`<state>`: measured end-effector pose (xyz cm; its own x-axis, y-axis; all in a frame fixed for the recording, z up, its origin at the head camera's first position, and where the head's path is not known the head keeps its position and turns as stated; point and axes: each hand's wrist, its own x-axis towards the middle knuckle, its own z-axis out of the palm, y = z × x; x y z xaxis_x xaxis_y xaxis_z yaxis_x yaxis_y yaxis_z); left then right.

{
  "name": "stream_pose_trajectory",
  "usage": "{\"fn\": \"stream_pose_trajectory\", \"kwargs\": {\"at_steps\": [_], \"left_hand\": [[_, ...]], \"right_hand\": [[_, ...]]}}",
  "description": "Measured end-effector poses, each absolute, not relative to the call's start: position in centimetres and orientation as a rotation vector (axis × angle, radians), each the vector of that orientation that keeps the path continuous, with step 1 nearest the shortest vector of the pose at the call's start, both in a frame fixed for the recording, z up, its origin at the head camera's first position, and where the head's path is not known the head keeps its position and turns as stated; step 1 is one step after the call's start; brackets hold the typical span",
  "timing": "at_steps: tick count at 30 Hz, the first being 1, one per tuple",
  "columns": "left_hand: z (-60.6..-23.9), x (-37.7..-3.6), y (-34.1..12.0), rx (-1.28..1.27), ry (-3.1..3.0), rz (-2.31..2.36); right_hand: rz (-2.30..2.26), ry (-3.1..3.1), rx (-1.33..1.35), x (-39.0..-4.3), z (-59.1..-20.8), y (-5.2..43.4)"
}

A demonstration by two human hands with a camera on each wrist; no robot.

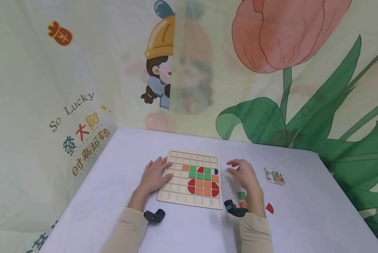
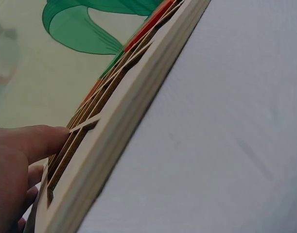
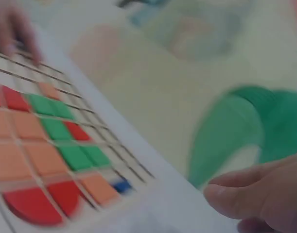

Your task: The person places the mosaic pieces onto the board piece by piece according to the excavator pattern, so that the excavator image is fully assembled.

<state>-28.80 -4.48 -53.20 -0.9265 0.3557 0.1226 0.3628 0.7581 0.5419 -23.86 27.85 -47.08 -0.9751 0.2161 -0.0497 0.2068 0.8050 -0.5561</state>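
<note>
A wooden grid board (image 1: pixel 176 189) lies on the white table (image 1: pixel 119 165). Green, orange and red tiles (image 1: pixel 201 180) fill part of its right half, and a small blue piece (image 1: pixel 216 171) sits at its right edge. My left hand (image 1: pixel 155 174) rests flat on the board's left edge, fingers straight; the left wrist view shows a finger (image 2: pixel 36 141) lying on the board's frame (image 2: pixel 114 141). My right hand (image 1: pixel 243 173) hovers just right of the board with its fingers loosely curled and nothing seen in them. The blurred right wrist view shows the tiles (image 3: pixel 51 145) and that hand (image 3: pixel 265 194).
Loose green (image 1: pixel 242 195), orange (image 1: pixel 243 204) and red (image 1: pixel 269 208) pieces lie by my right wrist. A small pattern card (image 1: pixel 274 175) lies further right. Printed fabric walls (image 1: pixel 81 105) enclose the table at the back and left.
</note>
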Motion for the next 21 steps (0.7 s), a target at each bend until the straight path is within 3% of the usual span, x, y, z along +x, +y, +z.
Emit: {"fn": "stream_pose_trajectory", "kwargs": {"at_steps": [5, 10, 16, 21], "left_hand": [[-53.3, -28.8, -4.6, -0.607, -2.929, -0.908], [-53.3, -28.9, -4.5, -0.601, -2.91, -0.916], [-53.3, -29.0, -4.5, -0.616, -2.907, -0.91], [-53.2, -29.0, -4.6, -0.612, -2.903, -0.91]], "right_hand": [[1.026, -2.965, -0.743, -21.4, -47.7, 32.9], [1.111, -2.967, -0.973, -20.6, -48.9, 34.6], [1.037, -2.877, -1.01, -20.6, -49.3, 34.0], [0.963, -2.831, -0.874, -21.4, -49.3, 32.6]]}}
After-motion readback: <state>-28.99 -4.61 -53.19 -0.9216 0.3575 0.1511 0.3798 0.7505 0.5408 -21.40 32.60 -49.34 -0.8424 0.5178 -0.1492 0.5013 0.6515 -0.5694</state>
